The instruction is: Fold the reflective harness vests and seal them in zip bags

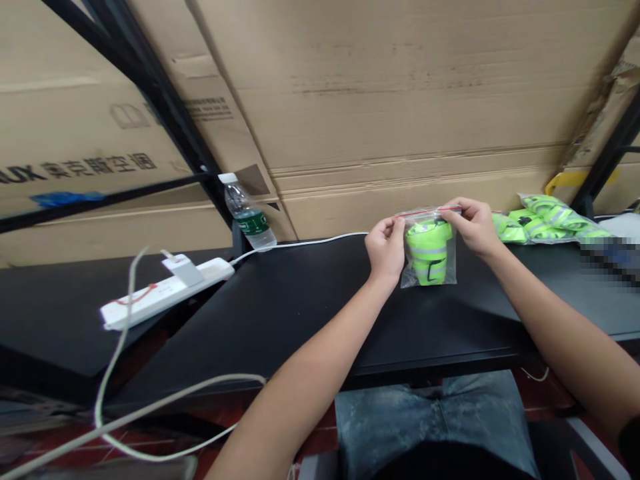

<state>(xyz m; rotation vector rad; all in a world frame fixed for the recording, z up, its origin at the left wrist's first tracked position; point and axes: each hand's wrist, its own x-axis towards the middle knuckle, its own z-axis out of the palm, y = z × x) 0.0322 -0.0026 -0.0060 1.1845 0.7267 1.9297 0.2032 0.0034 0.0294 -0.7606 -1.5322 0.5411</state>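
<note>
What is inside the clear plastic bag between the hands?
The clear plastic bag holds a folded neon-yellow reflective vest with grey stripes and a black strip. The left hand and right hand pinch the top edge. The vest's inner folds are hidden.

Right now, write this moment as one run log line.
left hand: pinching bag top | right hand: pinching bag top | clear plastic bag: folded hi-vis vest

We can pass over the black tabletop [300, 327] from our left hand [385, 250] to the white power strip [167, 291]; bagged reflective vests [545, 220] crowd our right hand [473, 227], and cardboard cartons [380, 87] wall the far edge.
</note>
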